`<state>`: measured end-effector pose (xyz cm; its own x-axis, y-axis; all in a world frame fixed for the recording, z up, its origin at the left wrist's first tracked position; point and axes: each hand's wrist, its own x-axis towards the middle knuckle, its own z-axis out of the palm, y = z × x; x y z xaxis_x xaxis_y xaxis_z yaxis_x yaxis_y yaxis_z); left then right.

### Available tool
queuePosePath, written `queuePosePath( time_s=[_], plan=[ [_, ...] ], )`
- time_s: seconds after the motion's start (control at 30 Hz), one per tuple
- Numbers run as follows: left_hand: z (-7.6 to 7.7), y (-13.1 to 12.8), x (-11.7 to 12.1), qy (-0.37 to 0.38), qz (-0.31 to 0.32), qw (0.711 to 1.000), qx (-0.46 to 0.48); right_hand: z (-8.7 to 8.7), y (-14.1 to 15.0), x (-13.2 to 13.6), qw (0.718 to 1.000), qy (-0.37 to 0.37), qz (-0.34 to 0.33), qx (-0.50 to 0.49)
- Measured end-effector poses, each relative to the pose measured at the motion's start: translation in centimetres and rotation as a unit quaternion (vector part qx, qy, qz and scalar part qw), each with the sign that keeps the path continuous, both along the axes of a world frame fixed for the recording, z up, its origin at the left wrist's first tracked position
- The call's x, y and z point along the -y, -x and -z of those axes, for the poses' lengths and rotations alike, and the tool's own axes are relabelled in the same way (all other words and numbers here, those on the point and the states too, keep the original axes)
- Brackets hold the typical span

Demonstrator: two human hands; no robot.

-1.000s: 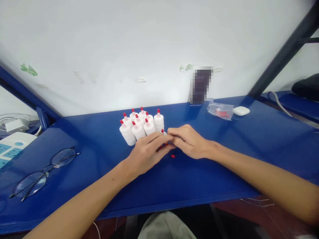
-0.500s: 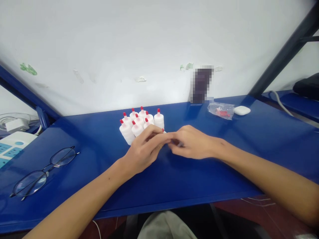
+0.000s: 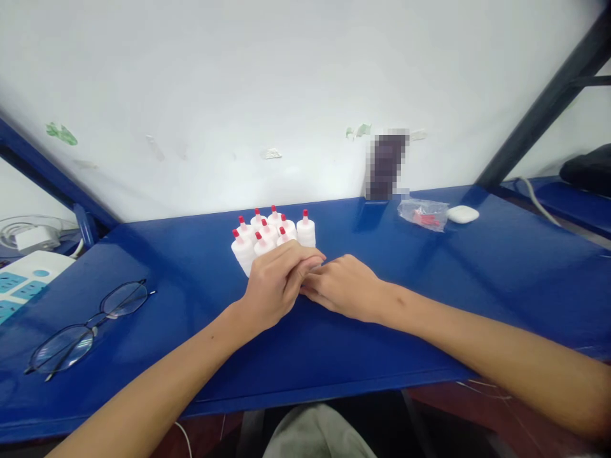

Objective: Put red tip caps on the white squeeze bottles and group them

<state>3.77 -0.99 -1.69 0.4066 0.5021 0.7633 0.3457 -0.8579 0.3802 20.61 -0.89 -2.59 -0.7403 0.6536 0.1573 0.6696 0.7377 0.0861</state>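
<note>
Several white squeeze bottles [image 3: 244,250] with pointed red-tipped tops stand upright in a cluster on the blue table [image 3: 391,350]. Just in front of them is my left hand [image 3: 274,283], its fingers curled and closed, covering the lower part of the nearest bottles. My right hand [image 3: 344,286] meets it from the right, back of the hand up, fingers bent and tucked against the left fingers. Whatever lies between the two hands is hidden by the fingers.
Eyeglasses [image 3: 93,327] lie at the left, near a white and blue power strip [image 3: 33,280]. Toward the back right are a clear bag [image 3: 424,215] with red pieces, a white rounded case [image 3: 462,214] and a blurred dark upright object [image 3: 386,166] against the wall.
My right hand has shifted left and turned more palm-down, closing in on my left hand. The red tip that showed just above my left fingers is now covered.
</note>
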Motion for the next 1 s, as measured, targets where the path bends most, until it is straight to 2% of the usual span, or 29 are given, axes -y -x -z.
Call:
queuePosePath(
  time_s=[0.07, 0.1, 0.13, 0.2, 0.27, 0.3, 0.37, 0.43, 0.5, 0.63, 0.7, 0.87, 1.0],
  plan=[
    [-0.3, -0.5, 0.2, 0.137, -0.014, 0.988, 0.071, -0.1, 0.0, 0.0, 1.000, 0.002, -0.014, -0.001],
    [-0.5, -0.8, 0.3, 0.228, -0.018, 0.966, 0.122, -0.2, -0.1, 0.0, 1.000, 0.004, -0.023, -0.002],
    [-0.7, -1.1, 0.4, 0.320, -0.008, 0.932, 0.173, -0.3, -0.3, 0.0, 0.999, 0.007, -0.032, -0.004],
    [-1.0, -1.6, 0.7, 0.456, 0.024, 0.849, 0.265, -0.4, -0.8, -0.2, 0.999, 0.019, -0.043, -0.015],
    [-1.1, -2.0, 1.1, 0.542, 0.044, 0.779, 0.312, -0.5, -1.6, -0.6, 0.997, 0.023, -0.050, -0.051],
    [-1.1, -2.1, 1.3, 0.571, 0.051, 0.754, 0.320, -0.4, -2.0, -0.9, 0.995, 0.016, -0.052, -0.085],
    [-0.9, -2.3, 1.6, 0.607, 0.062, 0.727, 0.315, -0.4, -2.6, -1.3, 0.982, -0.010, -0.054, -0.180],
    [-0.6, -2.4, 1.7, 0.617, 0.064, 0.727, 0.295, -0.3, -3.0, -1.4, 0.957, -0.028, -0.058, -0.283],
    [-0.2, -2.5, 1.7, 0.613, 0.057, 0.738, 0.276, -0.3, -3.1, -1.4, 0.931, -0.016, -0.068, -0.358],
    [0.1, -2.6, 1.4, 0.590, 0.054, 0.760, 0.267, 0.0, -2.8, -1.0, 0.907, 0.057, -0.085, -0.408],
    [0.2, -2.4, 1.2, 0.576, 0.062, 0.769, 0.269, 0.1, -2.6, -1.0, 0.903, 0.066, -0.086, -0.416],
    [0.3, -1.9, 0.9, 0.563, 0.105, 0.778, 0.260, 0.1, -2.8, -1.3, 0.906, 0.024, -0.068, -0.418],
    [0.6, -2.0, 1.0, 0.543, 0.083, 0.801, 0.239, -0.2, -3.1, -1.3, 0.926, 0.019, -0.047, -0.375]
  ],
)
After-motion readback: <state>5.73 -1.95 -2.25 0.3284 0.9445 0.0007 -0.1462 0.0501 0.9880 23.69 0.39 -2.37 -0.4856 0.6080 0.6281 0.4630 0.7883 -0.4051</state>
